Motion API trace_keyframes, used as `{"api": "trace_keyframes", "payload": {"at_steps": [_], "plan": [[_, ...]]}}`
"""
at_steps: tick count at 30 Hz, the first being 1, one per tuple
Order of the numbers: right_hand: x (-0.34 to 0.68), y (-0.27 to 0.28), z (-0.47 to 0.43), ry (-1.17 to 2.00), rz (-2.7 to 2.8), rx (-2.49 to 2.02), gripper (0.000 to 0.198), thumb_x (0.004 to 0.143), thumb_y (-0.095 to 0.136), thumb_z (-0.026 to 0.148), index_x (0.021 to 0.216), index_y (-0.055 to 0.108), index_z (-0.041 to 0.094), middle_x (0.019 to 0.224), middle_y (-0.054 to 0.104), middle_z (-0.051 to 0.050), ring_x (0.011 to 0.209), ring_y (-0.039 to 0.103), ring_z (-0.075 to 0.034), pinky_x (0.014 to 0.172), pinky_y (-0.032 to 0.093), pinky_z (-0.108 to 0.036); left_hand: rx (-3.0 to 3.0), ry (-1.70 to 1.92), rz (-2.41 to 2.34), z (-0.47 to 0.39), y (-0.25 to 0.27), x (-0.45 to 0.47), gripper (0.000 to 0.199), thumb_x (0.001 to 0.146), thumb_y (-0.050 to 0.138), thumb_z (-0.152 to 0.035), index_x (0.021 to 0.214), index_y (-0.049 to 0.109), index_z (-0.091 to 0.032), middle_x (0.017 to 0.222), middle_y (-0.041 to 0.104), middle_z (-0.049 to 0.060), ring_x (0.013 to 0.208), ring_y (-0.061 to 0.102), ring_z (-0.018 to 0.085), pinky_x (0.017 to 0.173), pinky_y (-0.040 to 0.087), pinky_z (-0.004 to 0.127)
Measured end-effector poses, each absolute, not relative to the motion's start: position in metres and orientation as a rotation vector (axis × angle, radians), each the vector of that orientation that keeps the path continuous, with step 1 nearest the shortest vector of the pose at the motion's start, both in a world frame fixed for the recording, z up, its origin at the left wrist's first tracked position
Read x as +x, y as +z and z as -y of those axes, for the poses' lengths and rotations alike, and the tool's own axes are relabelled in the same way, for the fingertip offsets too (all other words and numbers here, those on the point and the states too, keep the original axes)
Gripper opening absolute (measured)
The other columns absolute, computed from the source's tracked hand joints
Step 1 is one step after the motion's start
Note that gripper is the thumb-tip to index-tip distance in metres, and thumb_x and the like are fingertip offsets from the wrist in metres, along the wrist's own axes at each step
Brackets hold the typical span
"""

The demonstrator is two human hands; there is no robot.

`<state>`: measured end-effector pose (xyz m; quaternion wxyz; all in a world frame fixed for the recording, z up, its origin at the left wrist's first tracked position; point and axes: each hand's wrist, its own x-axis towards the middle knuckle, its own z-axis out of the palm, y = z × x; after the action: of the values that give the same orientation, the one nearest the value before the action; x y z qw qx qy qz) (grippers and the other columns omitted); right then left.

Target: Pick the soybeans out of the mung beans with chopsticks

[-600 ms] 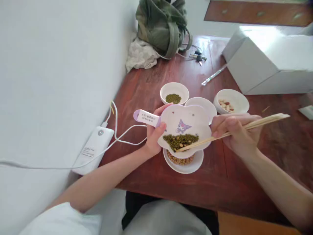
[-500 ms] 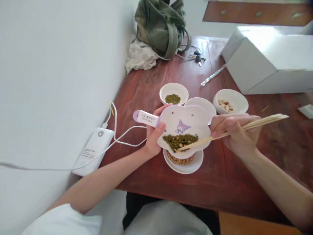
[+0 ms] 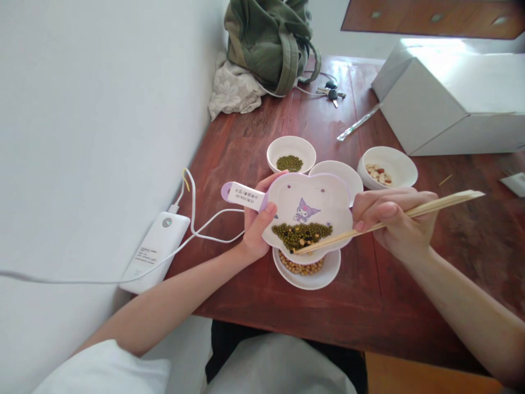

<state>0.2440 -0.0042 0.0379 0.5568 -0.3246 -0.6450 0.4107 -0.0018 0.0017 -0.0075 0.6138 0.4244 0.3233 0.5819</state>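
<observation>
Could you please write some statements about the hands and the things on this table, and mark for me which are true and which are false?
1. The left hand holds the flower-shaped dish. True.
2. The right hand holds nothing. False: it holds chopsticks.
3. The chopsticks reach into the dish. True.
4. All the beans in the dish are green. False: a few are black or pale.
5. The keys touch the dish. False: they lie apart from it, on the table.

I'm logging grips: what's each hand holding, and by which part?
Left hand: the dish, where its handle joins. Right hand: the chopsticks, near their middle.
</observation>
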Motion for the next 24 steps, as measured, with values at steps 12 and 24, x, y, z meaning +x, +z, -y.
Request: {"api": "trace_keyframes", "payload": {"at_steps": [12,24], "plan": [[0.248,0.046,-0.002,0.898,1.524,-0.808,0.058,0.106,0.071,0.054,0.061,0.077,0.017,0.058,0.071,-0.009,0.051,0.064,-0.019,0.046,0.045,-0.031,0.974,1.349,-0.729,-0.004,-0.007,-0.002,0.031,0.093,0.072,-0.053,0.119,0.075,-0.035,0.116,0.083,0.005,0.138,0.071,0.038,0.114,0.062,0.053],[0.248,0.041,0.002,0.961,1.541,-0.765,0.050,0.104,0.073,0.055,0.070,0.085,0.020,0.063,0.073,-0.008,0.059,0.072,-0.023,0.045,0.047,-0.033,0.984,1.303,-0.783,-0.002,0.001,-0.002,0.039,0.094,0.068,-0.054,0.128,0.073,-0.037,0.133,0.079,0.003,0.141,0.068,0.038,0.118,0.058,0.052]]}}
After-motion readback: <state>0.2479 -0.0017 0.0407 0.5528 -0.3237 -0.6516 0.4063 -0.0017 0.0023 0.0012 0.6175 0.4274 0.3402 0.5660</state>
